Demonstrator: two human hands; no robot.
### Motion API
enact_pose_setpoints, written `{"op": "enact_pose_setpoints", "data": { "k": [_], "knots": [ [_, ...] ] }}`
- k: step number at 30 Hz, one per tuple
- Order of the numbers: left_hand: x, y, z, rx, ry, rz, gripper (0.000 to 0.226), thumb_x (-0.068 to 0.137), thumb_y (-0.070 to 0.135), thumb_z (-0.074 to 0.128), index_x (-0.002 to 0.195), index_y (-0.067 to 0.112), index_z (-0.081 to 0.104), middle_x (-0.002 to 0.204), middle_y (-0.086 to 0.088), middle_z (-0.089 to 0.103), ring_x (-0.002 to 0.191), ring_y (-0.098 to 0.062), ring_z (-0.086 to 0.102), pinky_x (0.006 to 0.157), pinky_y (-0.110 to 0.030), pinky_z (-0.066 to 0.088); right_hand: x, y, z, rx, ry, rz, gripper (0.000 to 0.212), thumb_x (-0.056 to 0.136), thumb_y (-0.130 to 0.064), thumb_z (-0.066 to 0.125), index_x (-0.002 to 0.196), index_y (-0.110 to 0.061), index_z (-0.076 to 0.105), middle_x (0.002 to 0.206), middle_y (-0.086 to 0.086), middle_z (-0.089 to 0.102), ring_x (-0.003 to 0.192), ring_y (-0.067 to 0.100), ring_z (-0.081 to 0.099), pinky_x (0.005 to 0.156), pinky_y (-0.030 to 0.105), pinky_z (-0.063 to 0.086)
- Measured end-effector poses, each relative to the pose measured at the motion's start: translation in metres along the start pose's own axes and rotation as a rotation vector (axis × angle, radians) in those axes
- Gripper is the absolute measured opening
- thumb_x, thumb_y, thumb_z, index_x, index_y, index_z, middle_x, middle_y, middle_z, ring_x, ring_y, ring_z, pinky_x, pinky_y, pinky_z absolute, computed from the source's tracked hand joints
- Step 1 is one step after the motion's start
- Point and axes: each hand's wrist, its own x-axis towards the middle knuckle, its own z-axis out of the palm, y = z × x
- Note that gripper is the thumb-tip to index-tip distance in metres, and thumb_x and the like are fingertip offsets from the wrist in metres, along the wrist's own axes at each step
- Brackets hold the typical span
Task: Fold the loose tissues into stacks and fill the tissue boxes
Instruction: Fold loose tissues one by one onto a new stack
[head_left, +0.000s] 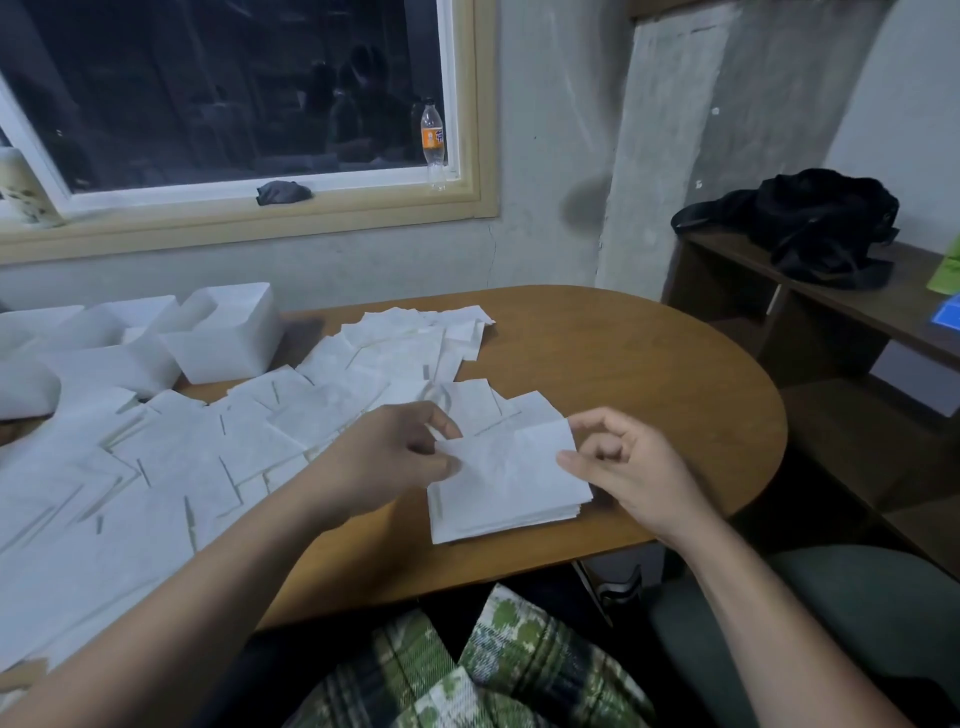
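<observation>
- Across the left half of the table (649, 364), the loose tissues (171, 467) are spread in overlapping sheets up to the front edge; some could be swept off by the left forearm (234, 561) passing over them.
- At the far left edge the tissue boxes (228, 332) are stood open; they look light and could be tipped while being filled.
- Near the front edge the stack (514, 509) is laid, its layers slightly fanned at the right; it could be knocked askew by a sideways tug.
- Over it the top tissue (509, 462) is pinched at its left edge by the left hand (395, 457); the right hand (628, 467) is loosely curled, thumb at the right edge, and whether it grips cannot be told. A crooked fold is risked if one side alone is pulled.
</observation>
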Motion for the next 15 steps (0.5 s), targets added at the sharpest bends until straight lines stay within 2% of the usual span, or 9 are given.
{"op": "enact_pose_setpoints", "data": {
  "k": [3,6,10,15],
  "knots": [
    [-0.003,-0.011,0.003,-0.022,-0.02,-0.067,0.014,0.095,0.037,0.079,0.107,0.035,0.071,0.082,0.006,0.077,0.075,-0.01,0.07,0.072,-0.029,0.054,0.0,0.0,0.002,-0.084,-0.044,0.022,0.032,0.092,-0.025,0.084,0.12,-0.031,0.069,0.077,0.009,0.076,0.068,0.02,0.061,0.076,0.035,0.05],
    [-0.004,-0.017,0.006,-0.046,-0.015,-0.074,0.013,0.095,0.034,0.079,0.106,0.034,0.071,0.08,0.003,0.076,0.074,-0.011,0.068,0.07,-0.028,0.048,0.001,0.0,0.004,-0.148,-0.043,0.027,0.037,0.092,-0.021,0.085,0.122,-0.033,0.067,0.071,0.004,0.071,0.062,0.017,0.056,0.067,0.028,0.045],
    [-0.005,-0.021,0.01,-0.049,0.01,-0.075,0.014,0.094,0.032,0.079,0.105,0.033,0.07,0.08,0.004,0.076,0.074,-0.011,0.067,0.075,-0.034,0.05,0.001,0.001,0.007,-0.192,-0.028,0.022,0.04,0.091,-0.021,0.085,0.124,-0.032,0.065,0.069,0.002,0.069,0.059,0.012,0.052,0.065,0.026,0.043],
    [-0.007,-0.031,0.017,-0.031,0.093,-0.068,0.018,0.09,0.032,0.083,0.103,0.035,0.07,0.088,0.01,0.077,0.078,-0.007,0.068,0.078,-0.034,0.052,0.002,0.003,0.008,-0.222,-0.023,0.008,0.035,0.092,-0.021,0.084,0.12,-0.032,0.067,0.069,0.001,0.068,0.059,0.009,0.052,0.065,0.024,0.043]
  ]
}}
